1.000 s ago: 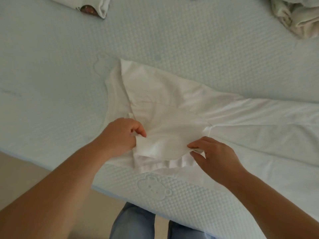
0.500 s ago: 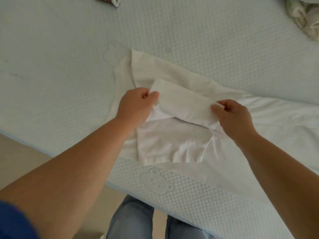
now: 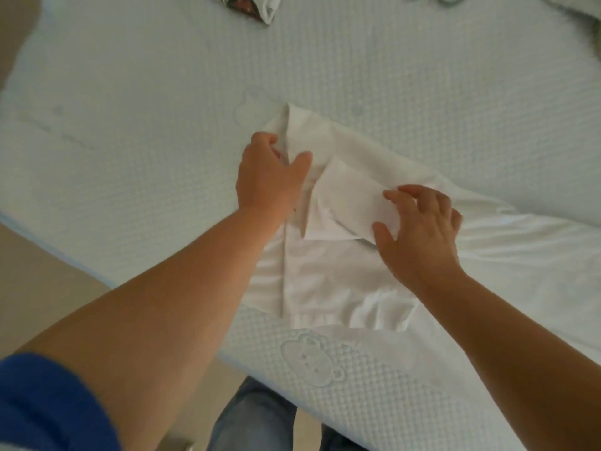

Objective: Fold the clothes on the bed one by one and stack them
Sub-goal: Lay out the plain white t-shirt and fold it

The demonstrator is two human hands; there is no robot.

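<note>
A white garment [image 3: 328,275] lies spread on the pale quilted bed [image 3: 146,131], running off to the right. Its near part is turned back on itself, so a folded flap [image 3: 351,193] lies across the middle. My left hand [image 3: 268,177] is at the garment's left edge, fingers curled into the cloth there, thumb spread toward the flap. On the flap's right end rests my right hand [image 3: 419,229], fingers spread and fairly straight, pressing it down.
A folded piece with a dark print [image 3: 250,6] sits at the far edge of the bed, top middle. More crumpled clothes [image 3: 582,8] lie at the top right. The mattress edge [image 3: 286,369] runs diagonally near my legs, floor to the left.
Both hands carried the near flap of the garment away from me and laid it over the middle. The right hand let go and now presses flat; the left shifted to the left edge.
</note>
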